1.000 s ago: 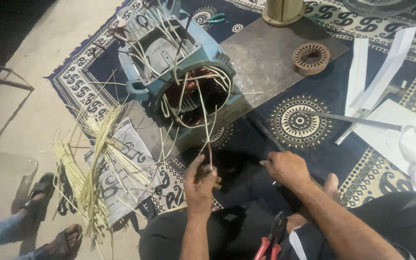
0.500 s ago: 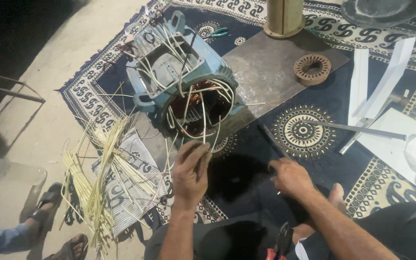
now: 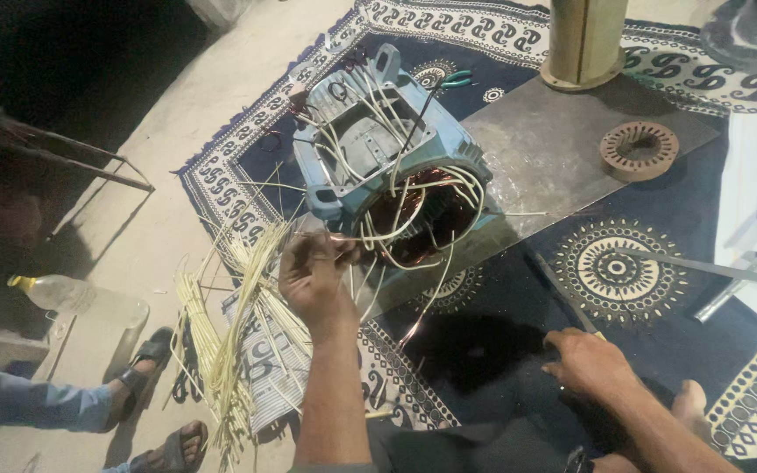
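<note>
A blue-grey motor housing [image 3: 370,149] with copper windings [image 3: 413,228] and pale sleeved wires lies on a metal sheet [image 3: 562,149] on a patterned rug. My left hand [image 3: 315,276] is raised at the housing's front left and pinches thin wire ends coming from the winding. My right hand [image 3: 590,363] rests low on the rug at the right, fingers curled over the end of a thin dark rod [image 3: 558,293].
A bundle of pale yellow sleeving sticks [image 3: 221,350] lies on printed paper at the left. Another person's sandalled feet [image 3: 155,412] and a plastic bottle [image 3: 72,296] are at lower left. A round rotor core [image 3: 640,149], green-handled pliers [image 3: 453,81], a wooden post [image 3: 582,39] and white strips [image 3: 742,184] lie behind.
My left hand has lifted up and left towards the housing, drawing the wire ends with it. My right hand has dropped away to the right onto the rug.
</note>
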The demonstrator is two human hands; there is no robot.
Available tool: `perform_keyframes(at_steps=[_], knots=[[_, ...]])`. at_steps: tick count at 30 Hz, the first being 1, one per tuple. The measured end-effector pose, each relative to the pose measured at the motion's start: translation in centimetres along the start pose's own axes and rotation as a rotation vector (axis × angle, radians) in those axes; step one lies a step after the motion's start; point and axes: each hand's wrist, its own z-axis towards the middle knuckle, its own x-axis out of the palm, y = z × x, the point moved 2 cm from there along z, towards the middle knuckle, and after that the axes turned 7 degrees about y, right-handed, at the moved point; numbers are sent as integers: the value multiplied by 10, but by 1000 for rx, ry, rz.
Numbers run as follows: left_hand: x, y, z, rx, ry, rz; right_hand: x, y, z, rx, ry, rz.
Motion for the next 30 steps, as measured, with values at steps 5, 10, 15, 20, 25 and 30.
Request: perform_keyframes(at_steps=[5,10,15,20,25,30], knots=[[1,-3,9,66,72,-86,-5,4,0,61,37,-27],[-3,1,13,56,116,-92,-9,2,-3,112,25,-5],[-6,3,15,66,118,-18,-6,-1,3,129,34,-15],[-4,0,10,123,89,-27,0,-4,7,129,37,-41],[0,-8,8,112,107,-23,-2,-2,6,128,25,-37],[4,-13,5,120,126,83,-12,1,0,181,-19,-17]])
